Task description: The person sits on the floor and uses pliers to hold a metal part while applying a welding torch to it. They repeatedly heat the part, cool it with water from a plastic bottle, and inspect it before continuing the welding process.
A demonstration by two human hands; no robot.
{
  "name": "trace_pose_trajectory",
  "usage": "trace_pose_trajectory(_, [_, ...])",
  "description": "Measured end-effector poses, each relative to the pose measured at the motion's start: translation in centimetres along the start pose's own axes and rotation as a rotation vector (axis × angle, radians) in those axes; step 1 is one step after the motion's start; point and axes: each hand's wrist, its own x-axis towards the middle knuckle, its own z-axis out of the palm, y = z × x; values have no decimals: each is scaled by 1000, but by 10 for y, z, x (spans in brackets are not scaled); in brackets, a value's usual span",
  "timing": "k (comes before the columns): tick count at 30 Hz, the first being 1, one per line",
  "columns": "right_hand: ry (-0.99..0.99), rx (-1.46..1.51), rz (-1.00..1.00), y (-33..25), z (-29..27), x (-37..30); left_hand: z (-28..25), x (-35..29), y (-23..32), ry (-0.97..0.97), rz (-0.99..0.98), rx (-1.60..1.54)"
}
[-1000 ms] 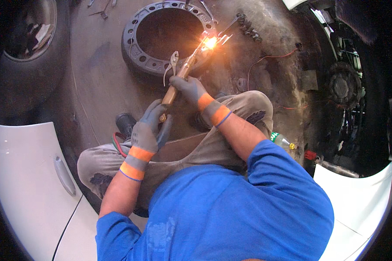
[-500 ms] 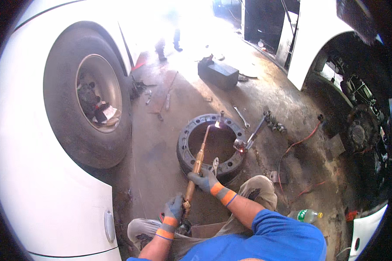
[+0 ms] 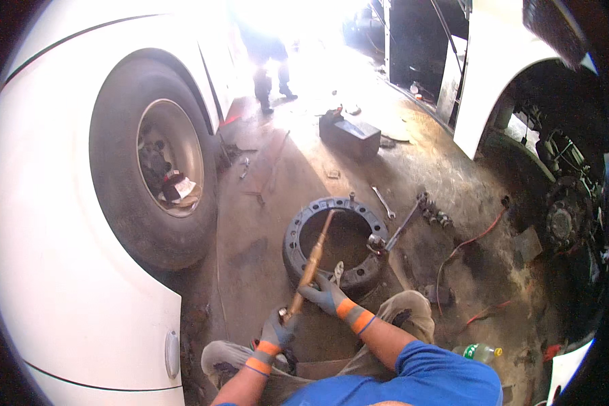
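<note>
Head view: torch point(image 3: 310, 269), yellow-capped bottle point(image 3: 479, 352)

Ring point(image 3: 295, 233) ctr, pliers point(image 3: 337, 271) at front rim; wrench point(image 3: 384, 202) behind, R; box point(image 3: 354, 139) farther bk; wheel point(image 3: 115, 162) L.

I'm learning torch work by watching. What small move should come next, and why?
Probably the left hand should check the fittings at the torch's rear end while the right hand steadies the barrel: no flame shows at the tip, which points toward the metal ring's far rim, and the left hand is at that end.
</note>
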Motion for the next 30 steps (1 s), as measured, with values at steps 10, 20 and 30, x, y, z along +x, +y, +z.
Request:
trace_pose_trajectory(10, [-483, -429, 114, 14, -22, -48, 15, 115, 41, 112, -263, -204])
trace_pose_trajectory(20, [-265, -408, 75, 27, -46, -42, 99, 267, 12, -74, -62, -165])
trace_pose_trajectory(30, [10, -178, -8, -15, -71, -52, 104, 297, -45, -49, 50, 130])
